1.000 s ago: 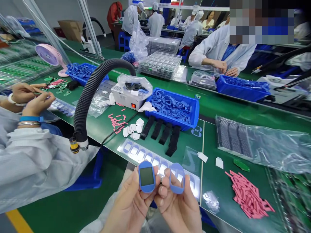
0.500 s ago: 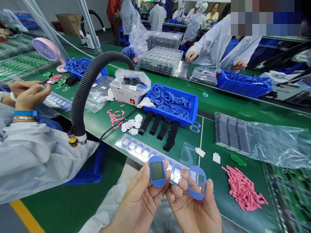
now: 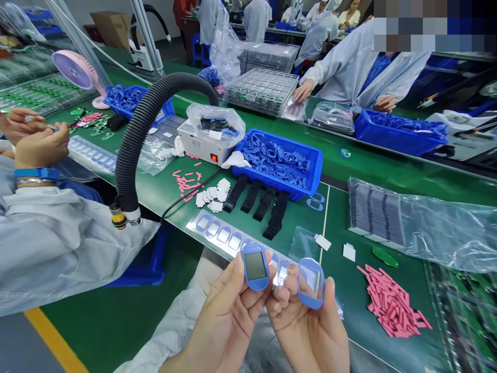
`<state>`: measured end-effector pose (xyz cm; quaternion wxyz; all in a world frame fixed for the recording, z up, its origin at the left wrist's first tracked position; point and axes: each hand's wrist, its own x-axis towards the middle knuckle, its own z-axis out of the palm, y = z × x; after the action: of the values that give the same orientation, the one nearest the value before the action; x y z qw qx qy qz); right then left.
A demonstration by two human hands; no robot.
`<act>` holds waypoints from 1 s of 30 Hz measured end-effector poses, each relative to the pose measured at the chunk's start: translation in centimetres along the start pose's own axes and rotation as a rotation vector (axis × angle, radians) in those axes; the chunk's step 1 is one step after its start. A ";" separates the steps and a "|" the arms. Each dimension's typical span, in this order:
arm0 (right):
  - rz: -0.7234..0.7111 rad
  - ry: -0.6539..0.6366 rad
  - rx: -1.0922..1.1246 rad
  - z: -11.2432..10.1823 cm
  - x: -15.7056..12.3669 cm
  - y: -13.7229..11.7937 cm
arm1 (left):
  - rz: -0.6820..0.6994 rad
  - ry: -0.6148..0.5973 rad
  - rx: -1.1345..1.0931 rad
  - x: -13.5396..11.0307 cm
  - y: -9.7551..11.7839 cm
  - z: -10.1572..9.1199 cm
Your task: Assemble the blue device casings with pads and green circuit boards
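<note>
Blue-framed screen pinched in the left hand, empty blue frame pinched in the right hand, either liable to drop onto the tabletop through any slackened grip.

Co-worker head under blur patch; far benches probably indistinct.

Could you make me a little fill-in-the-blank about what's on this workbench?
1. The left hand holds a frame with a dark panel, coloured ____.
2. The frame in the right hand has ____ dark panel.
3. ____ black strips lie beside the bin.
4. The strips piled at lower right are ____.

Missing words: blue; no; four; pink.
</note>
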<state>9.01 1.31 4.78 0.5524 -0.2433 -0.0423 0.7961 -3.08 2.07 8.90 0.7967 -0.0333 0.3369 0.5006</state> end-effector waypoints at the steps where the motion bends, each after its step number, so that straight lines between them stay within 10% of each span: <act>1: -0.002 0.008 -0.007 0.0 0.1 0.0 | 0.003 -0.011 -0.001 0.0 0.0 0.1; 11: -0.310 0.105 -0.341 0.1 -0.1 -1.2 | 0.014 0.102 -0.022 1.1 -0.6 -0.4; 20: -0.884 0.165 -1.484 -0.1 -0.2 -0.3 | 0.386 0.183 0.359 2.0 -2.0 -2.2; 30: -1.001 0.034 -1.627 0.7 0.0 0.1 | 0.636 0.161 0.520 2.0 -2.4 -2.5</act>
<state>8.64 1.44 5.39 0.4909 -0.5181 -0.6741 0.1903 -1.81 1.48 5.15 0.5553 0.2354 0.5068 0.6159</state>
